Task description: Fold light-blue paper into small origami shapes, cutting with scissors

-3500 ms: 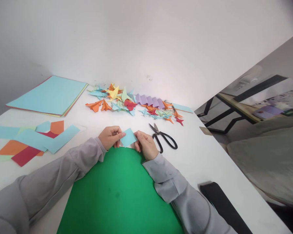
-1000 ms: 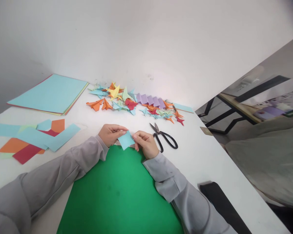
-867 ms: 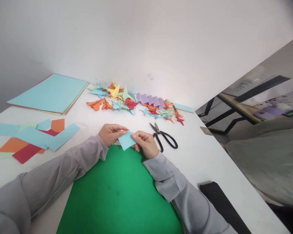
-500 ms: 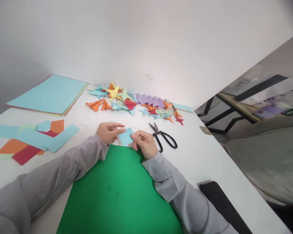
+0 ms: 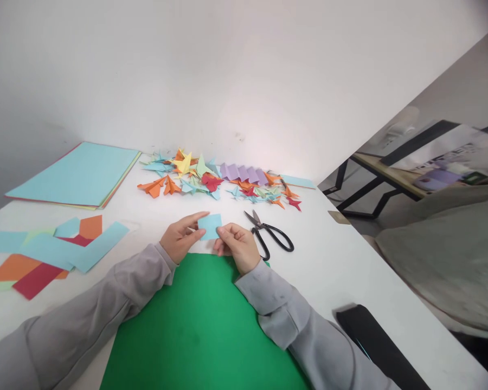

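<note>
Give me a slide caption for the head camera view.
Two hands hold a small blue paper square above a green sheet, near open scissors.

Soft, fairly bright light is falling across the white wall and table, glowing palest around the wall's middle and dimming to grey toward the left. Faint shadows are lying under the sleeves. The wide lens is stretching the edges, the right-hand background is looking smeared, and a dark vignette is creeping into the top right corner.

The small blue paper square, earlier a tilted diamond, now has its edges nearly level.
</note>
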The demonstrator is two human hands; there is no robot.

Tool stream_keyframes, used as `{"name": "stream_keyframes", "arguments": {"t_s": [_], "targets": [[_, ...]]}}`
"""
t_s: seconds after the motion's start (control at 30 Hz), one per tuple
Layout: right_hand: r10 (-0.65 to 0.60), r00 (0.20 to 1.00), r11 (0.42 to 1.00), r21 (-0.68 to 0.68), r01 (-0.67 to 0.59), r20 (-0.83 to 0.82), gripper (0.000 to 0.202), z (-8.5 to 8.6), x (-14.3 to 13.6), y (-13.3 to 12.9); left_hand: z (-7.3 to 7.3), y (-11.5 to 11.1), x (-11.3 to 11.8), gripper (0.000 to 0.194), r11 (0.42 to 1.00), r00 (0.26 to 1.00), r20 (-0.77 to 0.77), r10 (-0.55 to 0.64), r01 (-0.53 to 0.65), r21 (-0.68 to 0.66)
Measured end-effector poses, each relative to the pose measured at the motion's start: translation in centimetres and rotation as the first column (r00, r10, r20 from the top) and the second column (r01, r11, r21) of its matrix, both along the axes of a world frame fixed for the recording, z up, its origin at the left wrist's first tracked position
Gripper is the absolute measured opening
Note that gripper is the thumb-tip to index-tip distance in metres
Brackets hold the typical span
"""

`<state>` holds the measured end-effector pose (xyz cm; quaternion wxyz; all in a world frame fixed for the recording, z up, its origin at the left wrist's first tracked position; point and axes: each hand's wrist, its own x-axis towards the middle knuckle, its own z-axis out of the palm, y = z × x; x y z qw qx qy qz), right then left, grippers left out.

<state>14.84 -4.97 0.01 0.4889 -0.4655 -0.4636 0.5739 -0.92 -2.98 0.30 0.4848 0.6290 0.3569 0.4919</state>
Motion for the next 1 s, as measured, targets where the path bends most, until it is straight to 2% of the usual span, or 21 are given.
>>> {"name": "stream_keyframes", "arguments": {"t_s": [0.1,0.33,0.57,0.8,0.93,1.0], "targets": [[0.041,0.999,0.999,0.003,-0.041,-0.013,0.036,-0.22,0.05,0.10,-0.19,0.23,-0.16,0.018,1.000,1.000,-0.025,-0.001,0.001,0.006],[0.074,0.995,0.997,0.009,-0.074,-0.064,0.030,-0.37,0.24,0.17,-0.10,0.46,-0.29,0.021,0.984,0.997,0.072,-0.024,0.036,-0.173],[0.096,0.994,0.994,0.049,-0.094,-0.050,0.028,-0.25,0.20,0.10,0.59,-0.12,0.31,0.045,0.950,0.971,0.233,-0.050,0.118,-0.290],[0.074,0.997,0.993,0.097,-0.071,-0.025,0.027,-0.29,0.01,0.08,0.31,0.18,0.30,0.037,0.966,0.962,0.271,-0.022,0.091,-0.244],[0.035,0.998,0.988,0.153,-0.027,-0.050,0.040,-0.09,-0.07,-0.08,0.30,0.10,0.37,0.037,0.955,0.968,0.246,-0.050,0.118,-0.272],[0.062,0.998,0.980,0.189,-0.059,-0.007,0.033,-0.05,-0.12,-0.18,0.37,-0.02,0.42,0.035,0.961,0.972,0.229,-0.060,0.118,-0.251]]}}
